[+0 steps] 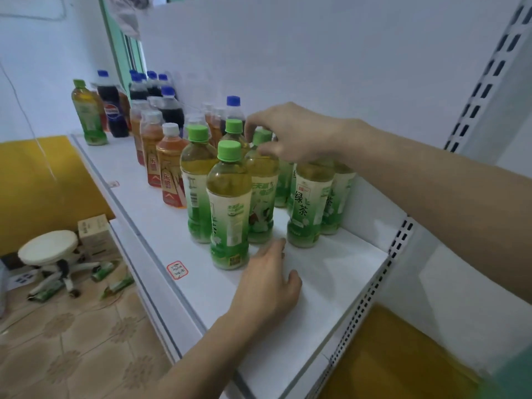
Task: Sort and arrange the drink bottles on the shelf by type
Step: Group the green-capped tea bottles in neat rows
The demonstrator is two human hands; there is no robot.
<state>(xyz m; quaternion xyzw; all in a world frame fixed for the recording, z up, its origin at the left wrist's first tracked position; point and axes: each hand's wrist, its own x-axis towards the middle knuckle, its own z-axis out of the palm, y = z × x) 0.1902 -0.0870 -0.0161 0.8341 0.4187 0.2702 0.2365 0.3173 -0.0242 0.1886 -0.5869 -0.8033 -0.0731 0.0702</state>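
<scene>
Right hand reaches in from the right, fingers curled around the neck of a green tea bottle standing upright in the cluster on the white shelf. Left hand rests on the shelf, fingers relaxed and extended, beside the front bottle, holding nothing.
</scene>
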